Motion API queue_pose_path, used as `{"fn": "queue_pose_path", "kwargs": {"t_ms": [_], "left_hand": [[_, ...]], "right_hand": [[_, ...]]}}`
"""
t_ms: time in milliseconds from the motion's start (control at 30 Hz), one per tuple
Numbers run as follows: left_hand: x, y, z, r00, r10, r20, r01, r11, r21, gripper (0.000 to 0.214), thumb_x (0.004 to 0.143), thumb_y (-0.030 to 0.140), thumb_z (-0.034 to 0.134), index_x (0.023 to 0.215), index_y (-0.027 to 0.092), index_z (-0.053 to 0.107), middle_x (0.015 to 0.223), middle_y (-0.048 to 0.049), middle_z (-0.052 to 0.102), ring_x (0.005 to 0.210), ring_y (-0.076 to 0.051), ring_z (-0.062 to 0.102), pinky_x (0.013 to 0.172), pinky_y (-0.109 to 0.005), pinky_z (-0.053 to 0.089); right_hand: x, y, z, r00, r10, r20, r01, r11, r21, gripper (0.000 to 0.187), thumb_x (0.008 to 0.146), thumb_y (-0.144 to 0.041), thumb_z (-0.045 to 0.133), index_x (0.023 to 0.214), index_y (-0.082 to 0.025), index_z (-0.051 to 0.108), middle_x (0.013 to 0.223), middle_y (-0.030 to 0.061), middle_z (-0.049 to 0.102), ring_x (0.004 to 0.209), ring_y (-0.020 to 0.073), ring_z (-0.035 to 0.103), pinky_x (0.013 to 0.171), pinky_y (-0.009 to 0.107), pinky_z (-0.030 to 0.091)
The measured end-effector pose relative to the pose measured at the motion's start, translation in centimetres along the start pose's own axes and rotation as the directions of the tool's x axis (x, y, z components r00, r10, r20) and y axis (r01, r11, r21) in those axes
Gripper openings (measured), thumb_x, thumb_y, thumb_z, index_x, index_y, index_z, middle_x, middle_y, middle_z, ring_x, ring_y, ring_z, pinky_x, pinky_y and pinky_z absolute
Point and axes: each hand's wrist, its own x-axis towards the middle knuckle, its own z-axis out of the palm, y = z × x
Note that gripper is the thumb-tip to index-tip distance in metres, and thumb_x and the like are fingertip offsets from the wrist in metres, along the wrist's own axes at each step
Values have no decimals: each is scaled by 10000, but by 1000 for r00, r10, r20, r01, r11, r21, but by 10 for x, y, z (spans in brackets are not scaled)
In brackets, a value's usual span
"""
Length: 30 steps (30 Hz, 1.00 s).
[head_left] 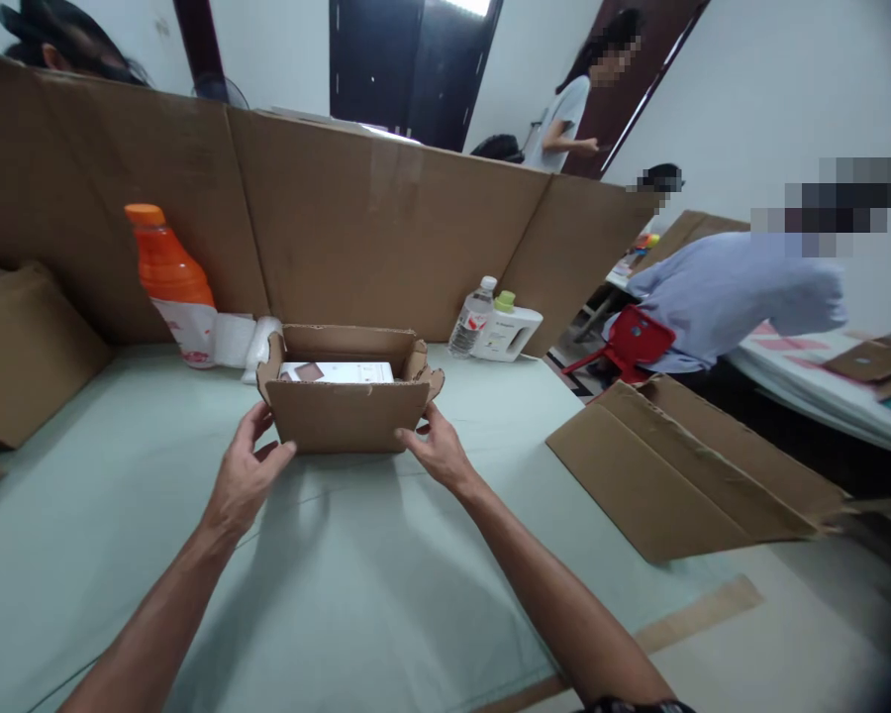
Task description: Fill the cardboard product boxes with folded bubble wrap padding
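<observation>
A small open cardboard box [348, 416] stands upright on the green cloth, its top flaps raised. Inside it lies a white printed box [338, 372]. My left hand [248, 465] grips the cardboard box at its lower left corner, thumb on the front face and fingers along the side. At the lower right corner my right hand [438, 446] grips it the same way, with its fingertips partly hidden behind the side. Just behind the box's left end are a white wrapped bundle [262, 347] and a white block-shaped pack [234, 340].
A cardboard screen [327, 218] borders the back. Before it stand an orange bottle [178, 287], a clear bottle [473, 317] and a white jug [509, 332]. Larger cardboard boxes flank the table [155, 495], left [22, 356] and right [660, 475]. Several people are beyond.
</observation>
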Motion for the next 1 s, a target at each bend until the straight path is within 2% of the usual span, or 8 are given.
{"fn": "queue_pose_path", "kwargs": {"t_ms": [100,200,267,367,533,633,767,1000], "left_hand": [[-5,1,23,999,41,-9,-41,997,-72,749,740,352,733,1427,185,484,1443,-151,556,1390,-326,488,1131,-484,444],[-35,3,39,999,-6,46,11,994,-109,720,768,359,713,1429,194,480,1453,-140,552,1333,-317,547,1090,-463,488],[-60,3,37,995,-65,80,75,988,-132,727,789,389,704,1450,216,456,1490,-135,521,1270,-308,600,1063,-463,513],[-92,-2,14,995,-99,15,100,982,-158,724,801,432,712,1448,236,453,1498,-134,512,1215,-297,635,1051,-462,528],[-125,-9,-49,967,-76,-245,48,992,-120,713,806,432,736,1444,257,472,1475,-113,535,1236,-292,619,1073,-441,520],[-142,-7,-75,928,-96,-359,72,994,-81,725,804,452,730,1456,265,474,1489,-111,524,1217,-306,631,1033,-436,549],[-156,0,-87,887,-142,-439,116,990,-86,729,804,454,711,1467,280,464,1477,-103,538,1201,-309,646,1029,-444,548],[-154,-3,-97,856,-176,-486,166,984,-65,716,802,474,687,1449,260,468,1441,-127,568,1197,-317,649,1017,-465,549]], "right_hand": [[-4,3,-5,998,38,-58,-38,999,-9,316,792,-343,595,1066,-188,608,993,75,719,772,197,632,712,333,517],[-31,8,-24,989,54,-138,-61,997,-50,263,807,-390,590,972,-186,597,873,68,696,723,205,614,636,319,491],[-53,6,-33,980,43,-195,-61,995,-83,239,821,-421,608,891,-193,586,788,56,674,698,209,605,608,315,482],[-75,-9,-23,981,-30,-190,16,997,-74,191,840,-392,627,847,-205,589,781,55,678,717,213,616,643,323,511],[-74,-50,34,976,-212,-49,213,977,-3,158,875,-314,616,997,-218,648,944,83,704,863,247,648,790,374,550],[-74,-66,61,966,-254,36,253,967,37,147,883,-294,610,1008,-223,644,941,79,705,858,245,652,786,370,558],[-76,-71,80,966,-242,91,237,970,62,98,872,-311,614,894,-216,610,865,62,691,766,220,639,704,341,551],[-62,-79,99,966,-226,127,221,974,47,159,861,-360,614,821,-213,569,771,46,665,697,200,605,622,312,512]]}}
